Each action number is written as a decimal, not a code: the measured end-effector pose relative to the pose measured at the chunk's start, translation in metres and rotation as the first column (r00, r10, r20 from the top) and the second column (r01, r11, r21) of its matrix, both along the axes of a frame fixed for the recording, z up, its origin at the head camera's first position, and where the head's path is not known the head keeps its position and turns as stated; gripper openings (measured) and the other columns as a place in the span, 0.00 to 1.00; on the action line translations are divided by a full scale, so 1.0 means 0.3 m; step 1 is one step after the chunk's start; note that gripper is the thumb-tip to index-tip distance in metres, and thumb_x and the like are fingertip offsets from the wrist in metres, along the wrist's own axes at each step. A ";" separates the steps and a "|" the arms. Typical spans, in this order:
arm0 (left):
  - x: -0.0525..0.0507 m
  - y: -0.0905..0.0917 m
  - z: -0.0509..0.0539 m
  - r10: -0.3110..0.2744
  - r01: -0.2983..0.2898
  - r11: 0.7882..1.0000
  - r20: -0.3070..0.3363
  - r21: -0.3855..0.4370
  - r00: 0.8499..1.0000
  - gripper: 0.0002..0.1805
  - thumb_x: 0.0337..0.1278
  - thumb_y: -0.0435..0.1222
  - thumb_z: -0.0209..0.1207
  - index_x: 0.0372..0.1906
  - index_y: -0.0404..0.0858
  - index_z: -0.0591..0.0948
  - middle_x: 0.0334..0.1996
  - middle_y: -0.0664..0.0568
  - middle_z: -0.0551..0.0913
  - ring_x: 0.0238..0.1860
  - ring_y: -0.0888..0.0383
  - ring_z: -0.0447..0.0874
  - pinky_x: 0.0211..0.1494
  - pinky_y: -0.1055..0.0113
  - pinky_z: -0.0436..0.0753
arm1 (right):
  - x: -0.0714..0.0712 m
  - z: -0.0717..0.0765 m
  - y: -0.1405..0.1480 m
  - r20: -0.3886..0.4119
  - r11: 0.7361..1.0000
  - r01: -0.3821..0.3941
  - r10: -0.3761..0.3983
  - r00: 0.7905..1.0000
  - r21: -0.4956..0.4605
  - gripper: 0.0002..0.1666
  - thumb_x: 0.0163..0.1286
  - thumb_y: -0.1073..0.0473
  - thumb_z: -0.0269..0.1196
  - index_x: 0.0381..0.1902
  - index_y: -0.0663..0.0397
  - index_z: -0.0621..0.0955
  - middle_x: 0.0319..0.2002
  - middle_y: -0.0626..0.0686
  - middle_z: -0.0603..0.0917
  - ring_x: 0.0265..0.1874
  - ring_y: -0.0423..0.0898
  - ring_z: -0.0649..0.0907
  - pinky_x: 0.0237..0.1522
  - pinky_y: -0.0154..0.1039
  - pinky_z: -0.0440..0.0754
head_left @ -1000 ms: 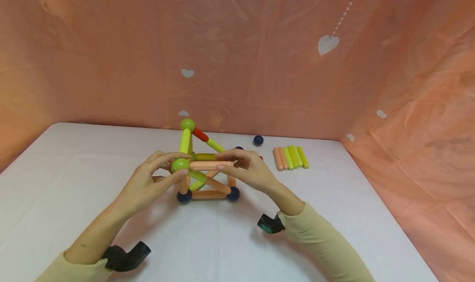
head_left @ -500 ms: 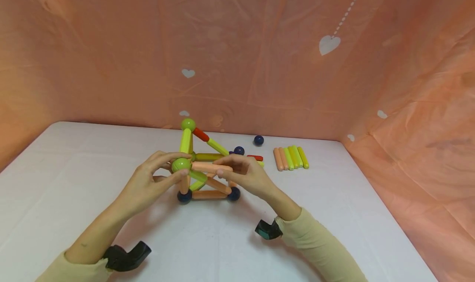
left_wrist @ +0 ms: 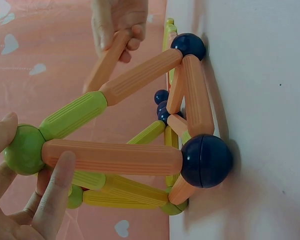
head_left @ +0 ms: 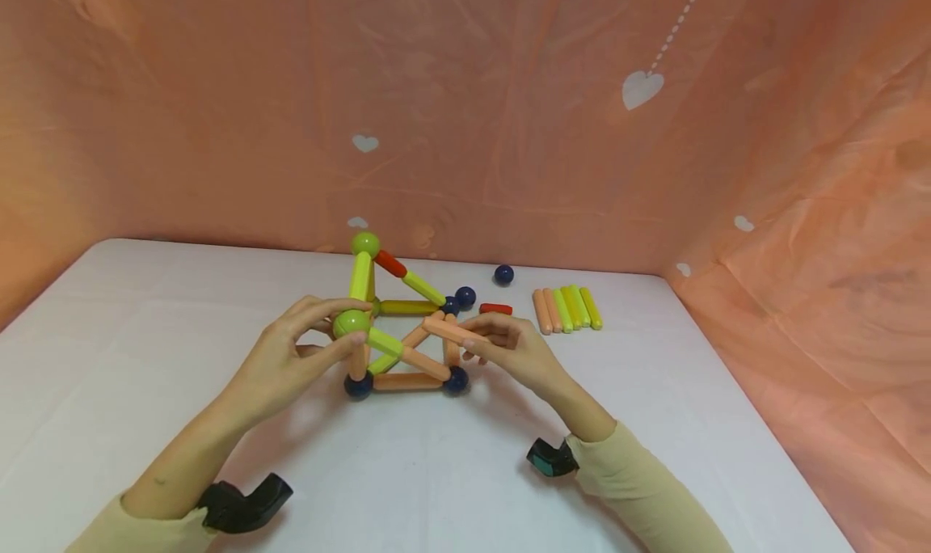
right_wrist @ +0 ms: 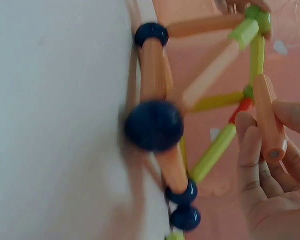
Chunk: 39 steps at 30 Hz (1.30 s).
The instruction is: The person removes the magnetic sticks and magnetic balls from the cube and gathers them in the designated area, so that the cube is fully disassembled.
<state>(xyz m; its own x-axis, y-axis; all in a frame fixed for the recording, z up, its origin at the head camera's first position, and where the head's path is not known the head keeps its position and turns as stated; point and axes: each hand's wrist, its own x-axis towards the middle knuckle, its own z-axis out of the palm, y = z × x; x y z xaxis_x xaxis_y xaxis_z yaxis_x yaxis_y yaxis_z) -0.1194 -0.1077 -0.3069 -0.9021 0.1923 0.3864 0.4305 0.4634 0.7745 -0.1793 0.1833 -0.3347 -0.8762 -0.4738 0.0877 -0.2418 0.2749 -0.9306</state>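
My left hand point(head_left: 287, 367) pinches a green ball point(head_left: 352, 323) at the near upper corner of a frame of magnetic rods and balls. Under that ball an upright orange rod point(left_wrist: 115, 157) runs down to a dark blue ball point(left_wrist: 206, 161) on the table. A green rod point(head_left: 385, 342) joined to an orange one slopes from the green ball to another blue ball point(head_left: 455, 380). In my right hand point(head_left: 524, 355) a loose orange rod point(right_wrist: 270, 119) is held between thumb and fingers, its left end apart from the green ball. A higher green ball point(head_left: 365, 244) tops the frame's back.
Several orange, green and yellow rods point(head_left: 567, 309) lie in a row on the white table point(head_left: 407, 480) at the right. A loose blue ball point(head_left: 504, 275) sits behind, and a red rod point(head_left: 496, 309) lies nearer the frame. Orange cloth point(head_left: 465, 116) hangs behind.
The orange rod in my right hand, earlier level against the green ball, has come away to the right and now tilts. My left hand stays on the ball.
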 end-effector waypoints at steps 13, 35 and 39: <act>-0.002 -0.005 -0.004 0.004 -0.005 1.000 -0.020 -0.018 1.000 0.18 0.57 0.36 0.64 0.54 0.45 0.81 0.38 0.55 0.77 0.41 0.67 0.74 0.42 0.74 0.79 | -0.023 -0.021 0.163 0.138 0.975 0.220 -0.219 0.966 0.005 0.22 0.68 0.57 0.62 0.55 0.65 0.77 0.42 0.58 0.85 0.35 0.40 0.84 0.44 0.38 0.81; 0.001 -0.005 -0.007 0.004 -0.004 1.000 0.029 -0.008 1.000 0.18 0.58 0.38 0.64 0.55 0.44 0.80 0.41 0.53 0.76 0.41 0.66 0.73 0.40 0.72 0.82 | -0.101 -0.024 0.382 0.193 0.889 0.448 -0.458 0.868 0.097 0.30 0.68 0.53 0.62 0.60 0.70 0.72 0.38 0.47 0.84 0.38 0.38 0.83 0.44 0.31 0.81; 0.000 -0.004 -0.009 0.006 -0.006 1.000 0.012 -0.011 1.000 0.18 0.58 0.37 0.64 0.54 0.44 0.81 0.40 0.53 0.77 0.41 0.66 0.73 0.41 0.73 0.81 | -0.116 -0.027 0.415 0.197 0.880 0.460 -0.475 0.858 0.119 0.32 0.68 0.52 0.61 0.61 0.70 0.71 0.36 0.45 0.83 0.37 0.37 0.82 0.44 0.30 0.81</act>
